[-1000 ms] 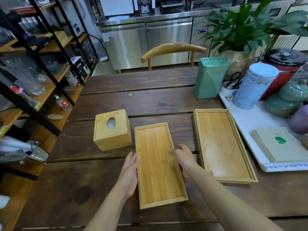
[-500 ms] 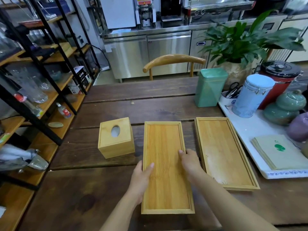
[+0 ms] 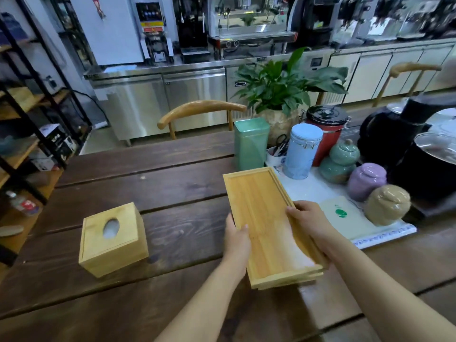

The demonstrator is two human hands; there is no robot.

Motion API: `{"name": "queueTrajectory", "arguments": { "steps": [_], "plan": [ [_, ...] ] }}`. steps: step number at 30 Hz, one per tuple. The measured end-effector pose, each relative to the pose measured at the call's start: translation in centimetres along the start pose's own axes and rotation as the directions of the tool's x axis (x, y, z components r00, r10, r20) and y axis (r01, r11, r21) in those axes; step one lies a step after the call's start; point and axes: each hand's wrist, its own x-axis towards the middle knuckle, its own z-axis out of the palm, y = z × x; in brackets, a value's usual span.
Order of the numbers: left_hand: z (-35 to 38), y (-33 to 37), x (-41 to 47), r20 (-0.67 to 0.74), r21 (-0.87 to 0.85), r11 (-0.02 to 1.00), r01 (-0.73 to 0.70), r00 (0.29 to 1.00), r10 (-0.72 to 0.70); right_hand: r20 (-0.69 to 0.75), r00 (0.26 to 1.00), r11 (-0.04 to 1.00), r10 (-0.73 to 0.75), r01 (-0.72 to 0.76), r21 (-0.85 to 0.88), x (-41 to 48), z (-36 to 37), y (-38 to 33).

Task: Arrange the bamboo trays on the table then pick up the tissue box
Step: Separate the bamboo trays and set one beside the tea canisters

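Toward the right edge of the dark plank table (image 3: 172, 183), the narrow bamboo tray (image 3: 261, 213) now sits stacked on the wider bamboo tray (image 3: 291, 280), no longer beside it. The left hand (image 3: 237, 239) and right hand (image 3: 308, 219) clasp its long sides. With stacking apparently done, the square bamboo tissue box (image 3: 112, 239) waits untouched nearer the left edge.
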Motion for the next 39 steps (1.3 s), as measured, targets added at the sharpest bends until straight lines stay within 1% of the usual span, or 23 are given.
{"name": "queueTrajectory", "arguments": {
  "steps": [1,3,4,6,11,15,18,21,24,27,36,39],
  "plan": [
    [0.5,-0.2,0.1,0.09,-0.003,1.0,0.012,0.996,-0.011,-0.028,1.0,1.0,0.007,-0.008,-0.01,0.3,-0.7,0.5],
    [1.0,-0.8,0.2,0.266,0.029,0.999,0.027,0.963,-0.034,-0.091,0.996,1.0,0.014,-0.013,0.009,0.8,-1.7,1.6],
    [1.1,-1.2,0.2,0.32,0.071,0.997,0.033,0.946,-0.055,-0.119,0.993,1.0,0.016,-0.014,0.015,1.0,-2.0,2.2],
    [1.3,-2.1,0.5,0.353,0.149,0.988,0.04,0.931,-0.091,-0.147,0.989,1.0,0.024,-0.024,-0.002,1.1,-2.0,3.2],
    [1.9,-3.4,1.9,0.292,0.208,0.977,0.041,0.951,-0.102,-0.198,0.98,0.971,0.005,-0.051,-0.233,2.2,-0.3,4.6],
    [2.7,-4.0,2.4,0.215,0.269,0.962,0.053,0.97,-0.114,-0.202,0.979,0.955,-0.004,-0.057,-0.291,3.1,0.1,5.0],
    [3.0,-4.4,2.6,0.204,0.292,0.955,0.056,0.972,-0.119,-0.192,0.981,0.945,-0.001,-0.061,-0.32,3.3,0.2,5.3],
    [2.8,-4.8,2.8,0.2,0.295,0.954,0.046,0.974,-0.108,-0.193,0.981,0.942,-0.004,-0.062,-0.33,3.5,0.4,5.7],
    [2.7,-4.7,2.8,0.189,0.248,0.968,0.027,0.979,-0.075,-0.192,0.981,0.941,-0.014,-0.052,-0.335,3.8,0.7,6.0],
    [2.4,-4.7,2.8,0.191,0.231,0.971,0.067,0.975,-0.112,-0.177,0.984,0.939,-0.006,-0.055,-0.339,4.1,0.8,6.3],
    [2.1,-6.0,2.3,0.19,0.301,0.952,0.045,0.976,-0.106,-0.103,0.995,0.959,-0.005,-0.025,-0.283,4.1,0.5,7.2],
    [2.3,-5.8,2.3,0.184,0.226,0.971,0.073,0.976,-0.117,-0.09,0.996,0.966,-0.001,-0.023,-0.258,4.2,0.5,7.4]
  ]
}}
